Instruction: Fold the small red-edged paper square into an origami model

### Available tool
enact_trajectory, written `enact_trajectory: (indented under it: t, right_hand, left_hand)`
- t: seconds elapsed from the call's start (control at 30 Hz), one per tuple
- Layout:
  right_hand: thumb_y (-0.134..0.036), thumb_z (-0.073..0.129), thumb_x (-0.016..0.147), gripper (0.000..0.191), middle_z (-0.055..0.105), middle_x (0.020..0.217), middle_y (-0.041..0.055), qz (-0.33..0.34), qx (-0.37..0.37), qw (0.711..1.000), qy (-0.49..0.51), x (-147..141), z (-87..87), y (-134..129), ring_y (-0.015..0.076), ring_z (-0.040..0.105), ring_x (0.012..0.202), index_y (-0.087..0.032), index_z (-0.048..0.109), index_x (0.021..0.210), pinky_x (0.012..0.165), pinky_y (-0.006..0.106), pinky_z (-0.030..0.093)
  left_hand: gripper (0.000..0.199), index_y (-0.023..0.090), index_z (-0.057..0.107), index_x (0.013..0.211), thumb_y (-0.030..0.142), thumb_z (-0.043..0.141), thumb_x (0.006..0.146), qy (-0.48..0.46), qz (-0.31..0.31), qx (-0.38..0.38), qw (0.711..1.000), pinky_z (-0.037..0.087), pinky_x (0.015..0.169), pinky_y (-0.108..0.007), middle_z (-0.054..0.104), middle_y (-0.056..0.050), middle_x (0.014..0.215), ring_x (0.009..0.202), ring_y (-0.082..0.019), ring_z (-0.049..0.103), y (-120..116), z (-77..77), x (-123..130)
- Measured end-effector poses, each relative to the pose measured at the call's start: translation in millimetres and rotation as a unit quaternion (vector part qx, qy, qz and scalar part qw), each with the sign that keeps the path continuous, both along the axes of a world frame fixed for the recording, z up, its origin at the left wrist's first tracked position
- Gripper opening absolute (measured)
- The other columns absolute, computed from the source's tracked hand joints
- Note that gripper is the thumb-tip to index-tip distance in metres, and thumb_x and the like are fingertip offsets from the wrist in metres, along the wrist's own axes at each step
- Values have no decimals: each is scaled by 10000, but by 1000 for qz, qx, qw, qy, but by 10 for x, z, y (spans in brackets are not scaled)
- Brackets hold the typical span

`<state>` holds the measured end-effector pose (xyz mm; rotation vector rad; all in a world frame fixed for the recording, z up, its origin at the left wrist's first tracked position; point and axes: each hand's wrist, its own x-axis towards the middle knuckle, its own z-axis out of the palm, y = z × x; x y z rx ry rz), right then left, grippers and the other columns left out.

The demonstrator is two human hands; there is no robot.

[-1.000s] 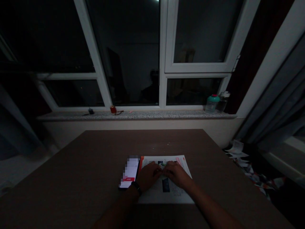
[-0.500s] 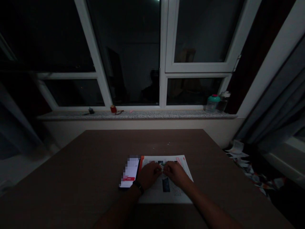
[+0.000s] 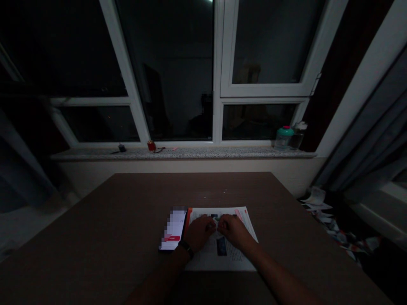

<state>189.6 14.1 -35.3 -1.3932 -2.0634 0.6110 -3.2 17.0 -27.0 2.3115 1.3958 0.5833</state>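
Note:
Both hands meet over a printed booklet (image 3: 206, 262) that lies flat on the brown table. My left hand (image 3: 199, 233), with a dark band at the wrist, has its fingers closed in a pinch. My right hand (image 3: 233, 230) is pinched too, its fingertips close to those of the left. Between them shows a small pale and greenish piece (image 3: 216, 219), too small and dim to name. Left of the booklet lies a phone (image 3: 173, 231) with its screen lit.
Small white bits (image 3: 225, 191) lie on the table (image 3: 127, 220) beyond the booklet. On the windowsill (image 3: 197, 153) stand a teal-lidded jar (image 3: 284, 137), a clear bottle (image 3: 298, 134) and a small red item (image 3: 151, 145). Papers (image 3: 318, 199) are heaped beyond the table's right edge.
My fingers have shifted very slightly around the small piece. The booklet and phone stay where they were.

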Motion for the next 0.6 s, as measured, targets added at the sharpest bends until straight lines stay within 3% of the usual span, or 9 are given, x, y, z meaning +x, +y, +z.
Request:
enact_trajectory:
  t: [0.27, 0.6]
  right_hand:
    - [-91, 621, 782, 128, 585, 872, 21, 10, 50, 999, 13, 29, -5, -17, 193, 534, 893, -200, 616, 849, 813, 286, 384]
    - [-88, 539, 884, 184, 569, 968, 48, 106, 41, 993, 38, 226, 22, -17, 200, 534, 1005, -213, 665, 934, 887, 310, 418]
  left_hand:
    - [104, 207, 658, 909, 215, 554, 908, -4, -2, 15, 1000, 400, 737, -281, 583, -20, 920, 827, -176, 574, 1, 19, -23]
    - [184, 256, 710, 969, 200, 539, 935, 33, -32, -2, 999, 400, 798, -288, 554, -27, 962, 896, -186, 536, 1, 130, -119]
